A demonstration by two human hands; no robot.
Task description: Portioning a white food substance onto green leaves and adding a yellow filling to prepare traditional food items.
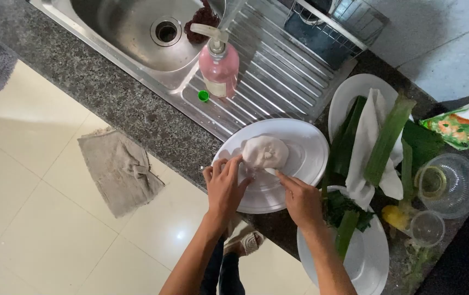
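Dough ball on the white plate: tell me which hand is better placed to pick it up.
Left, probably. The left hand has its fingertips right at the dough ball; the right hand rests lower on the white plate, slightly farther away.

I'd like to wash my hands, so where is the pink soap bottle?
In the head view, the pink pump bottle stands on the ribbed draining board, right of the sink basin, with a small green cap beside its base.

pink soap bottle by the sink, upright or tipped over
Upright: the pink soap bottle stands on the draining board, pump on top.
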